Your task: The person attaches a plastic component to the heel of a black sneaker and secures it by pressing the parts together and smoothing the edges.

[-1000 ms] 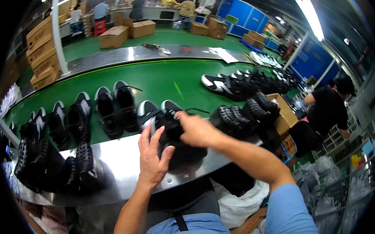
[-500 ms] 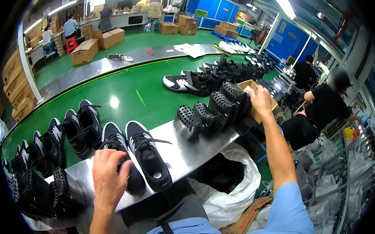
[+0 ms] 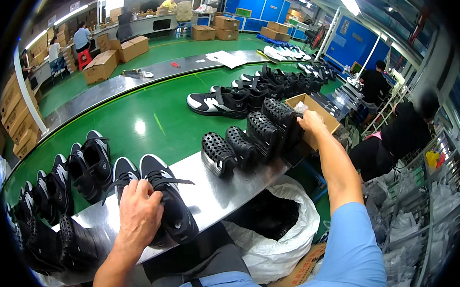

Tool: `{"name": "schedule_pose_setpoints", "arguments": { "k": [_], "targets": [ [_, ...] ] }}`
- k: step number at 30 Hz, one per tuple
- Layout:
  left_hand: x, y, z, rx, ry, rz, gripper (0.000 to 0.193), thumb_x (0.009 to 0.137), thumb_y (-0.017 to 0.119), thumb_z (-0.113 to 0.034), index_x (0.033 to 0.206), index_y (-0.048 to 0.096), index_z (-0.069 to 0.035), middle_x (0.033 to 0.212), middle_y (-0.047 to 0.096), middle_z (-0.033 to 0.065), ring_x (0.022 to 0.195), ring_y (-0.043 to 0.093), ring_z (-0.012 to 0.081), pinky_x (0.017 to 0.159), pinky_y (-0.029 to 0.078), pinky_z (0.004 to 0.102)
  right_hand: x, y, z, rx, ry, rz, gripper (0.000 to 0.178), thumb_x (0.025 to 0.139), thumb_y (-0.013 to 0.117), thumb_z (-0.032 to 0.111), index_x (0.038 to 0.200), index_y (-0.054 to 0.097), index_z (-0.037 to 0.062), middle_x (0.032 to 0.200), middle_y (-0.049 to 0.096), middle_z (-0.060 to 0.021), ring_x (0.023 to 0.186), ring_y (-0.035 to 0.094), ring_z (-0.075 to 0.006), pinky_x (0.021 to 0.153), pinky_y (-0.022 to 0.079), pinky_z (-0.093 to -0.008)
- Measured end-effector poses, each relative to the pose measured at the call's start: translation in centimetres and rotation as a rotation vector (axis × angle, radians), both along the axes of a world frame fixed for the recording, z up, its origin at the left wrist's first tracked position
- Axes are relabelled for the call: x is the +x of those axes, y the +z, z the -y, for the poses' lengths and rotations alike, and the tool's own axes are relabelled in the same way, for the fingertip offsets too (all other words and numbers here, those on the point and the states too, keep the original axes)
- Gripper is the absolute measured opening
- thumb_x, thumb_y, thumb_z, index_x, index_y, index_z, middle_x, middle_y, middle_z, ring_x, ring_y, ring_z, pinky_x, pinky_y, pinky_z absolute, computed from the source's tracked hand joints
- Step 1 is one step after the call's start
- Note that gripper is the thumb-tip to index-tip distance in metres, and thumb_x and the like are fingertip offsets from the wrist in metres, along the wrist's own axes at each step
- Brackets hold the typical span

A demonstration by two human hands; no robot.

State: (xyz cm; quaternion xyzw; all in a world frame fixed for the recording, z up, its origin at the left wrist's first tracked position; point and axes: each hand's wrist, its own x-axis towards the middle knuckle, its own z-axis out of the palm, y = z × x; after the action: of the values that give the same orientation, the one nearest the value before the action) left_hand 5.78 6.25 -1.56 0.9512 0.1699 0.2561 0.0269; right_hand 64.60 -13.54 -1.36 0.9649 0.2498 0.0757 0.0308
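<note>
Two black-and-white sneakers, a left sneaker and a right sneaker, stand side by side on the metal bench edge, their loose straps sticking out. My left hand is over the left one, fingers curled together at its opening and hiding much of that shoe. On the right, my right hand has its fingers closed at the upper end of a black perforated shoe last. This last is the rearmost of several in a row, beside an open cardboard box containing clear plastic.
More sneakers line the green belt, at left and far right. Other black lasts stand at the near left. Below the bench is a white sack with dark contents. People work at the right and far back.
My right hand has moved from inside the cardboard box to the end of the nearby last. My left hand, looser before, has closed at the left sneaker. The view has shifted slightly.
</note>
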Motion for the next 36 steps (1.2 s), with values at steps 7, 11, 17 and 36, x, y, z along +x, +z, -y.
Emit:
{"name": "schedule_pose_setpoints", "arguments": {
  "k": [7,11,17,36],
  "targets": [
    [-0.5,-0.3,-1.2,-0.271,0.035,0.08,0.013,0.085,0.074,-0.005,0.095,0.07,0.002,0.088,0.062,0.0204,0.089,0.063,0.0423,0.079,0.05,0.0491,-13.1,9.7,0.1,0.447,0.217,0.274,0.054,0.098,0.067,0.052,0.101,0.073,-0.0017,0.092,0.074,-0.0245,0.091,0.073,-0.042,0.079,0.057,-0.0489],
    [-0.8,-0.8,-3.9,-0.519,-0.028,-0.031,0.02,0.092,0.069,-0.015,0.092,0.068,0.006,0.082,0.065,0.0244,0.081,0.066,0.0421,0.075,0.051,0.0489,-29.8,10.7,0.2,0.71,0.566,-0.732,0.039,0.1,0.072,0.041,0.089,0.069,0.0036,0.072,0.061,-0.0003,0.066,0.057,-0.0095,0.059,0.045,-0.0279],
    [0.8,-0.2,-7.3,-0.93,-0.085,-0.205,0.041,0.094,0.066,-0.031,0.083,0.065,0.008,0.069,0.057,0.0116,0.069,0.059,0.0205,0.064,0.049,0.0408,-39.7,7.6,-1.1,0.249,0.652,-1.108,0.049,0.101,0.071,0.044,0.098,0.074,-0.0049,0.074,0.065,-0.0041,0.073,0.057,-0.0092,0.067,0.05,-0.032],
    [5.0,-2.6,-4.6,-0.517,0.001,-0.052,0.034,0.1,0.06,-0.023,0.086,0.066,0.007,0.088,0.068,0.0308,0.089,0.067,0.0492,0.08,0.051,0.0555,-43.7,0.2,-9.1,0.032,0.811,-0.312,0.038,0.093,0.074,0.031,0.1,0.069,-0.0064,0.092,0.075,-0.0245,0.092,0.075,-0.0415,0.083,0.059,-0.0503]
  ]
}}
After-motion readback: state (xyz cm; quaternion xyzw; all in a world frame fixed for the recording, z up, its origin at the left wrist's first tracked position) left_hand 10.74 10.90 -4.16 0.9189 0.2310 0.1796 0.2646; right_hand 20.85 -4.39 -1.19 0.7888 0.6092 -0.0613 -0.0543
